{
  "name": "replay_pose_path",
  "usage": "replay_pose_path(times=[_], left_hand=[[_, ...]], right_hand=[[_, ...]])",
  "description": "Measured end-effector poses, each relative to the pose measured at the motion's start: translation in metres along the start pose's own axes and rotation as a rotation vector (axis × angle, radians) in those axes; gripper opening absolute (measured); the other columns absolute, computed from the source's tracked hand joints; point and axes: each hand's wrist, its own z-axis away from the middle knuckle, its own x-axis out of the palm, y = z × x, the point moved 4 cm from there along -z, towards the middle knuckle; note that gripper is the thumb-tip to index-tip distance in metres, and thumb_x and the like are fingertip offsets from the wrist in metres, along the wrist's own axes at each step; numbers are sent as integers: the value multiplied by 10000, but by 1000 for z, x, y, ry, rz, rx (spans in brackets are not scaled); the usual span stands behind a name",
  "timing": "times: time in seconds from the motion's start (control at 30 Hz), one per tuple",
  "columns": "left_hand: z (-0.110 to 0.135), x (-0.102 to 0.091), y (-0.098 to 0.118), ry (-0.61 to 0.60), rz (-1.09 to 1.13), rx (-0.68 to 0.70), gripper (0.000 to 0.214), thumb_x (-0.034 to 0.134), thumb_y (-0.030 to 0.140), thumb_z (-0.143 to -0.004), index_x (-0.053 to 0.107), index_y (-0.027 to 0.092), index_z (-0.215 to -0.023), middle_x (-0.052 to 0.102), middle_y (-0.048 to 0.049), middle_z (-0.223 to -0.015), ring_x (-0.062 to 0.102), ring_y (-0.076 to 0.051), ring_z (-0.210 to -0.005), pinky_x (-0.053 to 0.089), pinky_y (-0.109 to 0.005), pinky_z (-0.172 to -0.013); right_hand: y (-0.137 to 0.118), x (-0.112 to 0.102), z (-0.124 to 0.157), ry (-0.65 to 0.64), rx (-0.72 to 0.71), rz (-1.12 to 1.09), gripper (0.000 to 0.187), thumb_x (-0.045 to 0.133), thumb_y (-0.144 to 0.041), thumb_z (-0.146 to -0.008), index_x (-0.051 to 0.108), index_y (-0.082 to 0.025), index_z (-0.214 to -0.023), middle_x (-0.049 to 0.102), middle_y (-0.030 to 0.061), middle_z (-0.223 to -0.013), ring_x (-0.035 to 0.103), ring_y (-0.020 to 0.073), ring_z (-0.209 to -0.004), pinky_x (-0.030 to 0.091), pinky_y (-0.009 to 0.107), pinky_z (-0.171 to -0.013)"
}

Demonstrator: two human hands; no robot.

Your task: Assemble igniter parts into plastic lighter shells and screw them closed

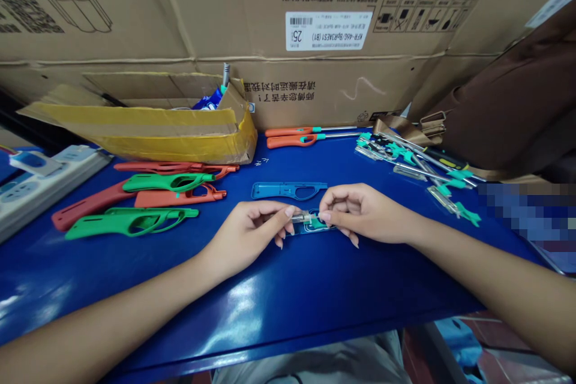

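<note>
Two hands meet over a blue worktop, pinching a small clear part that lies between their fingertips. The left hand grips its 9 o'clock end, the right hand its 3 o'clock end. A blue shell lies just beyond the part, at 12 o'clock.

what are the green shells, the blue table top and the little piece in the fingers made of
Green gun-shaped shells: likely moulded plastic, matte, uniform colour, cut-out walls. Glossy blue table top: painted metal or laminate perhaps; it mirrors light. Small clear piece, pinched by left hand and right hand: seemingly transparent plastic, teal inside; too small to tell.
</note>
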Motion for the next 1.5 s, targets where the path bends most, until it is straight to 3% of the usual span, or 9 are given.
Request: replay_pose_path(times=[1.5], left_hand=[[-1, -1, -3, -11, 35, -3, 269, 673, 379, -909, 787, 136, -891, 696, -11, -700, 582, -76, -558, 507, -161, -535]], right_hand=[[0, 0, -1, -12, -2, -1, 442, 721, -581, -842, 589, -159, -873, 529, -69, -580, 502, 58, -460, 505, 169, -405]])
